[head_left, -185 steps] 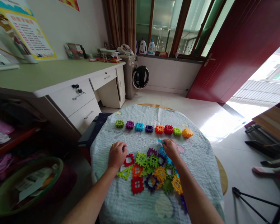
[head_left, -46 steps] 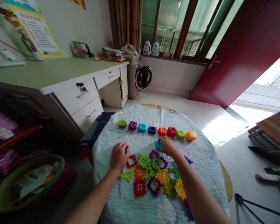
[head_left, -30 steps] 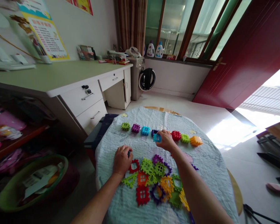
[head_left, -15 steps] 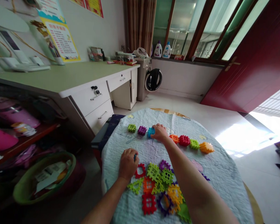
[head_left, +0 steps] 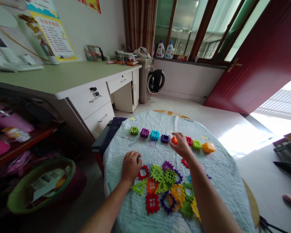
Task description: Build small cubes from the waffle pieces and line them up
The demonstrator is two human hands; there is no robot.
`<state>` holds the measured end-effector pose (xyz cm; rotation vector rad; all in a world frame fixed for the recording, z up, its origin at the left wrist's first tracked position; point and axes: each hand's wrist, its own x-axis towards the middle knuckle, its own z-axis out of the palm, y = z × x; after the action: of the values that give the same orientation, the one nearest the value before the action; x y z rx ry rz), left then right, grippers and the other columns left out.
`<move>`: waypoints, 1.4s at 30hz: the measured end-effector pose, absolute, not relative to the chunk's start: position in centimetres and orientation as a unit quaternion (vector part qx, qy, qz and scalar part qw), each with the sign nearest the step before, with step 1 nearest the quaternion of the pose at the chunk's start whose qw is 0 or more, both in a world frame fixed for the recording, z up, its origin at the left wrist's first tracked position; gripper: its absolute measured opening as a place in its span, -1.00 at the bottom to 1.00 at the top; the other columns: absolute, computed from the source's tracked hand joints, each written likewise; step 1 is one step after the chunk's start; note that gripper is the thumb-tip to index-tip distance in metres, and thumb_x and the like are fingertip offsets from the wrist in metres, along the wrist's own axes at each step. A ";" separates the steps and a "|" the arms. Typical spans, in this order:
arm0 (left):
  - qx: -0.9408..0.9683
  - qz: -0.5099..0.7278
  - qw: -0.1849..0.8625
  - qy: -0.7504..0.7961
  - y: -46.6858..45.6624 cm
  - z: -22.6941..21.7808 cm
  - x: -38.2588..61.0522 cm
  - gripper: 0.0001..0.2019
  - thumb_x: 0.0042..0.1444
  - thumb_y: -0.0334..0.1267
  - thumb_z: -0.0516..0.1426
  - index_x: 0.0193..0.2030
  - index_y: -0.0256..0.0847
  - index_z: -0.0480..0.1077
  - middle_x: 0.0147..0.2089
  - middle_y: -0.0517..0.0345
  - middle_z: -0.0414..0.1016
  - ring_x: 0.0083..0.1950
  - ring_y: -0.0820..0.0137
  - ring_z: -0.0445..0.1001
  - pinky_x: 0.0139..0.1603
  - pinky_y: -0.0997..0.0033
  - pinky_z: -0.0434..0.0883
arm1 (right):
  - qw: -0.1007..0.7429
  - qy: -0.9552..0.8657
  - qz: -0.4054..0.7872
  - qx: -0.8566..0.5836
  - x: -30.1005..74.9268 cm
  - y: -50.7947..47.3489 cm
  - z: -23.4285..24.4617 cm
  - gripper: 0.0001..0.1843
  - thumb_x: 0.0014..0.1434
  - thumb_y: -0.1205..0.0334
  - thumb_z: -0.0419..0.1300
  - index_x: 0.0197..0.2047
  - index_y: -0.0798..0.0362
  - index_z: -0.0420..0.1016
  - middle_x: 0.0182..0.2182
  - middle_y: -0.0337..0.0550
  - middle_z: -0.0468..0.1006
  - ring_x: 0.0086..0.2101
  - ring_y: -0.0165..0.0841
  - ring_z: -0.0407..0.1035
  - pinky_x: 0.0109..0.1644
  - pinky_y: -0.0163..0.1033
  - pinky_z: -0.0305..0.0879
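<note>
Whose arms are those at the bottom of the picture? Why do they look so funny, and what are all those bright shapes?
A person is wearing a small camera on their head, so you see what they see, looking down at their own arms. That's why the arms seem to come from the bottom of the picture. The bright shapes are plastic building pieces lying on a pale cloth that covers a table. Some are in a neat row, and the rest are in a pile closer to the person. The left hand is closed around a little blue piece. The right hand is open over the row, right beside a small orange piece.
</note>
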<state>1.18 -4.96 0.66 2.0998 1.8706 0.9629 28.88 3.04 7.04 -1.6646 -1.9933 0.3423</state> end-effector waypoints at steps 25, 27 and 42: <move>0.733 0.302 0.018 0.610 -4.3 -0.7 0.9 -0.88 0.07 -0.35 0.05 -0.36 -0.15 0.42 -0.22 0.02 0.51 -0.11 0.17 0.42 0.02 0.17 0.34 | 0.405 -0.509 0.102 -0.753 43.3 -11.0 -1.0 -0.66 0.06 -0.03 0.09 -0.32 0.05 0.51 -0.29 -0.02 0.51 -0.29 -0.22 0.40 -0.07 -0.11 0.33; 0.732 0.297 0.018 0.613 -4.3 -0.7 0.9 -0.88 0.07 -0.35 0.05 -0.36 -0.15 0.42 -0.22 0.02 0.51 -0.11 0.17 0.42 0.02 0.17 0.34 | 0.398 -0.514 0.103 -0.753 43.4 -10.9 -0.9 -0.66 0.05 -0.03 0.09 -0.32 0.04 0.51 -0.29 -0.02 0.51 -0.28 -0.21 0.40 -0.05 -0.10 0.32; 0.724 0.292 0.023 0.625 -4.5 -0.5 1.1 -0.89 0.07 -0.37 0.07 -0.36 -0.16 0.42 -0.21 0.03 0.51 -0.11 0.19 0.41 0.02 0.19 0.34 | 0.149 -0.749 0.140 -0.630 28.8 -11.7 3.9 -0.64 0.03 0.21 0.28 -0.05 -0.02 0.49 -0.18 -0.03 0.51 -0.11 -0.14 0.35 -0.01 -0.09 0.24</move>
<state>1.11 -4.45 -0.50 2.2422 1.9350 0.9041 28.80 -11.69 3.90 -1.8120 -2.1521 0.4036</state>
